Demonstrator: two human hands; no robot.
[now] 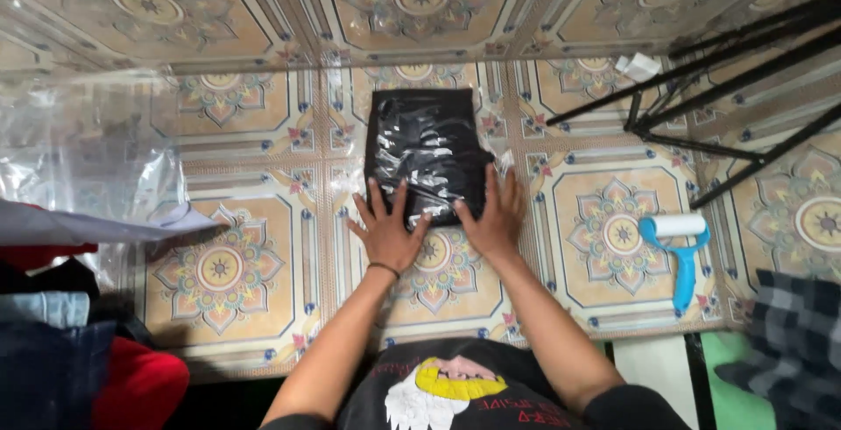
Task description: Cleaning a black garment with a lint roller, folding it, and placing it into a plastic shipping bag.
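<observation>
A folded black garment inside a clear plastic bag (427,148) lies flat on the patterned table (263,176) in the middle of the head view. My left hand (386,227) rests flat on the bag's near left edge, fingers spread. Pressed flat on the near right corner is my right hand (496,215). Neither hand grips anything; both palms lie on the plastic.
A blue-handled lint roller (680,242) lies at the right. Black tripod legs (727,88) cross the upper right corner. Clear plastic bags (79,150) pile at the left, above stacked red and blue clothes (61,342). A checked cloth (788,342) sits at the lower right.
</observation>
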